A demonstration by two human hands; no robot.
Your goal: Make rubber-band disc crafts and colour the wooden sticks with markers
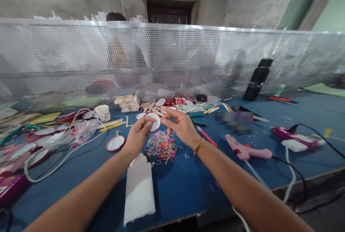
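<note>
So, head view: both hands are above the middle of the blue worktop point(188, 192). Left hand point(138, 131): fingers bunched to thumb; can't tell if anything thin is pinched. Right hand point(180, 126), gold bracelet point(198, 146) on wrist: fingers part-curled, index stretched toward the left hand; can't tell if it grips anything. White disc point(154, 122) shows between the hands, contact unclear. Tangled multicolour bands point(161, 148) lie in a heap just below the hands, mid-worktop. Folded white paper point(139, 192) sits between heap and near edge. Pink glue gun point(249, 151) lies toward the right edge, black bottle point(257, 81) by the far edge. Paper cup point(102, 113) stands left of centre, red-rimmed disc point(115, 143) nearer.
</note>
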